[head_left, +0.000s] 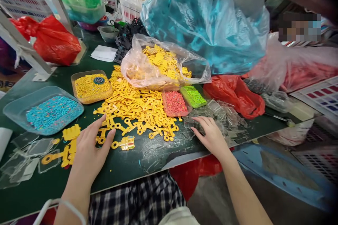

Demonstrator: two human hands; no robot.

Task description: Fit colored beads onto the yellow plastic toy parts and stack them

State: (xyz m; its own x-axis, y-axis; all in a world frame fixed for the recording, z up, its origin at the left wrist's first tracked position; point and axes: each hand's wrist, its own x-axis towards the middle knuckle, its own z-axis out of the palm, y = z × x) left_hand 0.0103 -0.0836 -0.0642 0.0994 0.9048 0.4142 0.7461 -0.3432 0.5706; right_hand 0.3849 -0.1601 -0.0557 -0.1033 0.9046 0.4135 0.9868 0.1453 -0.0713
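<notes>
Checked lap up front! L hand open wide, holding nothing, fingertips just by beaded yellow plastic piece on green worktable. R hand open too, resting on clear acrylic sheets, yellow pile between.

Clear plastic tray of small blue beads at far left. Crumpled red plastic bag beyond it (large teal plastic bag heaped upper right).

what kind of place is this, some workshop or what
Most likely a small workshop doing manual assembly of plastic goods. A green workbench holds a heap of yellow plastic parts and a tray of tiny blue pieces, with stock in large plastic bags like the blue one.
</notes>
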